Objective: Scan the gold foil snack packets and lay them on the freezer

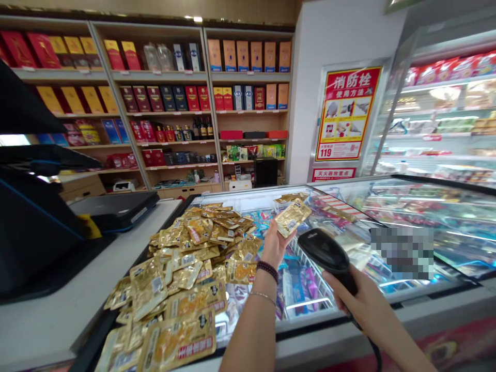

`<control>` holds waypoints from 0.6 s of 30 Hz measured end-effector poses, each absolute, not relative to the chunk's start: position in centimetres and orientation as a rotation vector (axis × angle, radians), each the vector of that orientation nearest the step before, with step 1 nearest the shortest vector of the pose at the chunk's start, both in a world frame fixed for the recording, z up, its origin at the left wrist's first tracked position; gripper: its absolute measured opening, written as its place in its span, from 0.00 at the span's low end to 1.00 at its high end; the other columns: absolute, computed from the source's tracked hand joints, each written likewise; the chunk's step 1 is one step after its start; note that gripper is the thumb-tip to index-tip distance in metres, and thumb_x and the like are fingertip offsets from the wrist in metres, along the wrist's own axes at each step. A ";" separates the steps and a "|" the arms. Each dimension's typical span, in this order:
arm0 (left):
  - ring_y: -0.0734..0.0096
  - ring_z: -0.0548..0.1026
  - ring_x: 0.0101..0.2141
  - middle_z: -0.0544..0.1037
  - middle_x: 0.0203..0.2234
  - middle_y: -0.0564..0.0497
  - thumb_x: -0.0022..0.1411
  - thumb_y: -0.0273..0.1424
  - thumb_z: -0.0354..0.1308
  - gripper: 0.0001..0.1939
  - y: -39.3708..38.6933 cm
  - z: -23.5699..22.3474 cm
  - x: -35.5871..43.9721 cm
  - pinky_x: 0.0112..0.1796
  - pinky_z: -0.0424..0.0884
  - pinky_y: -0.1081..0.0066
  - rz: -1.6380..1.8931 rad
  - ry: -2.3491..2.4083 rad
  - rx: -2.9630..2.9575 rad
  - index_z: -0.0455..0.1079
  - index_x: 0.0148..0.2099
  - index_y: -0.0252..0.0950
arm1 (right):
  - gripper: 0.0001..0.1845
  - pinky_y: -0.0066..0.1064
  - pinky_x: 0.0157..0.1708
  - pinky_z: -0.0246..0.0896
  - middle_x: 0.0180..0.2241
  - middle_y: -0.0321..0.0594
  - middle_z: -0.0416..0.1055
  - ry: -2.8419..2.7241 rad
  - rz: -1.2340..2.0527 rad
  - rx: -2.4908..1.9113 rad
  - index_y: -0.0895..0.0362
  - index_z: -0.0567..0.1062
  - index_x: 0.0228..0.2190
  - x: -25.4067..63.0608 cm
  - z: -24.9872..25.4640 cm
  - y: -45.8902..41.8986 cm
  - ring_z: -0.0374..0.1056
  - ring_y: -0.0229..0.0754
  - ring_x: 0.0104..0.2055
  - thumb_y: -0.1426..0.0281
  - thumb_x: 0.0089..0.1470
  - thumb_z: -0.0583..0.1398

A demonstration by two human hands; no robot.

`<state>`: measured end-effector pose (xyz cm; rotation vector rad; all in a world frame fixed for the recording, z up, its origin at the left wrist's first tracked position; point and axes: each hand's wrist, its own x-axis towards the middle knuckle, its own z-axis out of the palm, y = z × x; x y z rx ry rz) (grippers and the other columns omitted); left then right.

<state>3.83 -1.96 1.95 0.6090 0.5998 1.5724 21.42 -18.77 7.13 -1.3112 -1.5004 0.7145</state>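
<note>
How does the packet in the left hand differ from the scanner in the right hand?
The packet is shiny gold, while the scanner is black. The packet is flat and roughly rectangular; the scanner has a rounded head on a grip. Both are held up, the packet by the left hand, the scanner by the right hand.

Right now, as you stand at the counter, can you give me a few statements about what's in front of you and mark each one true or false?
1. The left hand holds a gold packet. True.
2. The right hand holds a bottle. False: it holds a black scanner.
3. A pile of gold packets lies on the freezer, left of the left arm. True.
4. The poster on the wall is plain blue. False: it is mostly red and yellow.
5. A dark beaded bracelet is on the left wrist. True.
</note>
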 end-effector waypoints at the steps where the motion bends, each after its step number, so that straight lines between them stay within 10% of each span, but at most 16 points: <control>1: 0.53 0.85 0.62 0.85 0.65 0.39 0.85 0.49 0.53 0.25 -2.0 2.0 3.8 0.63 0.83 0.52 1.573 0.594 0.603 0.77 0.70 0.42 | 0.24 0.38 0.27 0.62 0.15 0.32 0.67 -1.505 0.706 -1.311 0.47 0.73 0.26 21.4 7.1 -18.8 0.64 0.45 0.19 0.42 0.54 0.69; 18: 0.57 0.88 0.56 0.89 0.57 0.40 0.86 0.45 0.51 0.22 -2.4 2.5 3.3 0.60 0.85 0.54 1.576 0.574 0.596 0.79 0.66 0.40 | 0.20 0.38 0.26 0.64 0.15 0.35 0.66 -1.494 0.569 -1.305 0.46 0.77 0.26 21.6 6.1 -18.2 0.74 0.55 0.26 0.45 0.53 0.70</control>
